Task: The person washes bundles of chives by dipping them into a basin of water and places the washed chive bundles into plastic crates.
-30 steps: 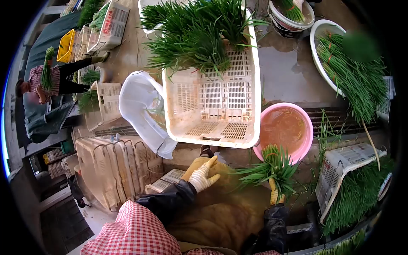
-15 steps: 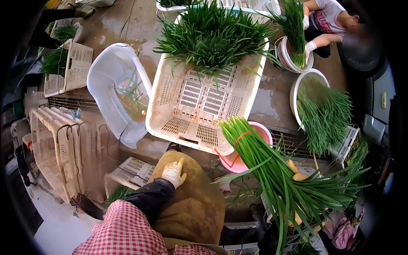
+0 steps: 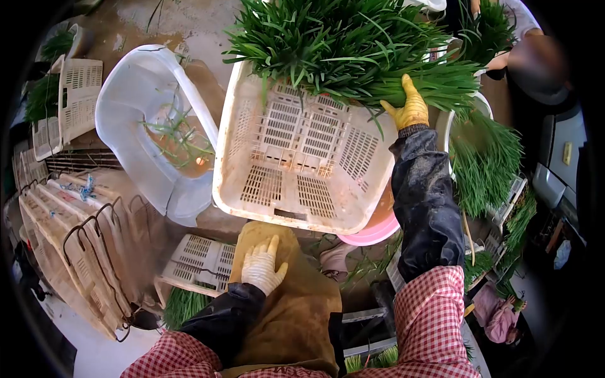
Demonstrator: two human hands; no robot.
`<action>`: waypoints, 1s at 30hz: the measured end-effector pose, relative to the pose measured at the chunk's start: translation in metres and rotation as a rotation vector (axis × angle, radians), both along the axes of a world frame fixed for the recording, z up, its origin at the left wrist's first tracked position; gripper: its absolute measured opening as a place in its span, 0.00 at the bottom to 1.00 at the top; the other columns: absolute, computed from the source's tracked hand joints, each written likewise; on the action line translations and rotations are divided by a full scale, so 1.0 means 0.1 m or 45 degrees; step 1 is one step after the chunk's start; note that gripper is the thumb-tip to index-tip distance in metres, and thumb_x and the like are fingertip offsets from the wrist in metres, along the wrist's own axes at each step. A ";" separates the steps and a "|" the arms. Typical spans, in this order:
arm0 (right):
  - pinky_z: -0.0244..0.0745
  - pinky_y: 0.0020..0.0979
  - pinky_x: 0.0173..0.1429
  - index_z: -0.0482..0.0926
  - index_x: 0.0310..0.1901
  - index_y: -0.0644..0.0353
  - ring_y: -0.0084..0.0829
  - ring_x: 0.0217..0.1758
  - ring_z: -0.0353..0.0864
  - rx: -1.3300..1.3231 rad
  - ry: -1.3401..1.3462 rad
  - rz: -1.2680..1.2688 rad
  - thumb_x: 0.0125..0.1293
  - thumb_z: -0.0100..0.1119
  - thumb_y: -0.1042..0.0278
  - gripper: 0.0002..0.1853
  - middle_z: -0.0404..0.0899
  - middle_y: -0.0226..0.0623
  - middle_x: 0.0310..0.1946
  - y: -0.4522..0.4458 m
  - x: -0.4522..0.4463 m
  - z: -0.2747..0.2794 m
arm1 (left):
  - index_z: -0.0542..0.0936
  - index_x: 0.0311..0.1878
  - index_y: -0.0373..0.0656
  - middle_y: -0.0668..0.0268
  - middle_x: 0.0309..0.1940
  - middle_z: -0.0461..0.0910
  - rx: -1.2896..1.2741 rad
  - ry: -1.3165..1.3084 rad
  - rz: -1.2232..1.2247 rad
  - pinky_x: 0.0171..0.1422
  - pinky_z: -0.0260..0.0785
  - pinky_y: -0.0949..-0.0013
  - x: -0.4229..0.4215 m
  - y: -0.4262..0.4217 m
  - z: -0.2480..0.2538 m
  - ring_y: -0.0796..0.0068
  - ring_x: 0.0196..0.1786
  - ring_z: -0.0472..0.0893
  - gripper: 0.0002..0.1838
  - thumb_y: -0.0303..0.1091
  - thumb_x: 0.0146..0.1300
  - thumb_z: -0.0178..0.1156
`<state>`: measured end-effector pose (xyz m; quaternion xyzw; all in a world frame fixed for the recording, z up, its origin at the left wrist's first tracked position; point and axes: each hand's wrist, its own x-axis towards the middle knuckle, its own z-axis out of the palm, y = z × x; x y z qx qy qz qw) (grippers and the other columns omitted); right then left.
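My right hand (image 3: 409, 106), in a yellow glove, reaches to the right side of a white plastic crate (image 3: 290, 220). Its thumb and forefinger are spread, and it touches a bundle of garlic chives (image 3: 441, 85) at the crate's right edge. More long green chives (image 3: 328, 47) fill the far part of the crate. The near part shows bare slotted plastic. My left hand (image 3: 263, 266), wrapped in white with yellow fingertips, lies open on my brown-covered knee (image 3: 293, 302), holding nothing.
A pink basin (image 3: 378, 234) sits partly under the crate's near right corner. To the left stand a whitish tub (image 3: 113, 107) with loose leaves and several stacked crates (image 3: 69, 246). More chives (image 3: 485, 164) hang from a white bucket at right. A co-worker (image 3: 526, 19) is beyond it.
My right hand has come into view over the crate. The chive bundle from the lower right is now among the greens at the crate's far right. My left hand stays on the knee.
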<state>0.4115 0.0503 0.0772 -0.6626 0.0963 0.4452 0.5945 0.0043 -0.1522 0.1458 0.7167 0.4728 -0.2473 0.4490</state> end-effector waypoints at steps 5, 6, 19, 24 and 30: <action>0.59 0.60 0.66 0.66 0.63 0.51 0.46 0.61 0.68 -0.094 0.169 0.033 0.52 0.74 0.58 0.38 0.69 0.40 0.61 0.35 -0.02 -0.53 | 0.59 0.70 0.43 0.54 0.63 0.67 -0.087 0.040 -0.011 0.73 0.51 0.56 -0.07 0.13 -0.03 0.57 0.66 0.65 0.41 0.49 0.56 0.60; 0.59 0.61 0.66 0.64 0.64 0.51 0.46 0.60 0.70 -0.164 0.051 0.094 0.50 0.76 0.59 0.40 0.68 0.41 0.62 0.37 -0.05 -0.55 | 0.59 0.70 0.43 0.54 0.63 0.67 -0.109 0.069 -0.004 0.73 0.52 0.56 -0.06 0.16 -0.02 0.57 0.66 0.65 0.41 0.49 0.56 0.60; 0.42 0.33 0.78 0.35 0.75 0.52 0.44 0.78 0.40 -0.194 -0.421 0.224 0.53 0.72 0.63 0.58 0.37 0.49 0.76 -0.30 -0.60 -0.09 | 0.62 0.69 0.39 0.46 0.55 0.72 0.062 -0.171 -0.052 0.62 0.66 0.58 0.02 0.21 -0.15 0.47 0.57 0.73 0.38 0.35 0.54 0.65; 0.67 0.34 0.66 0.59 0.68 0.58 0.40 0.66 0.66 -0.029 -0.200 0.130 0.56 0.69 0.69 0.39 0.57 0.46 0.69 -1.74 -1.31 0.39 | 0.62 0.69 0.38 0.46 0.59 0.70 0.152 -0.341 -0.121 0.67 0.62 0.60 0.00 0.18 -0.30 0.49 0.62 0.70 0.37 0.32 0.55 0.63; 0.73 0.32 0.54 0.75 0.55 0.64 0.34 0.46 0.79 -0.687 -0.126 -0.004 0.61 0.63 0.63 0.22 0.81 0.42 0.44 -4.70 -2.00 0.66 | 0.65 0.67 0.42 0.56 0.60 0.70 -0.037 -0.497 -0.107 0.65 0.65 0.69 0.75 0.26 -0.13 0.67 0.59 0.72 0.28 0.20 0.63 0.54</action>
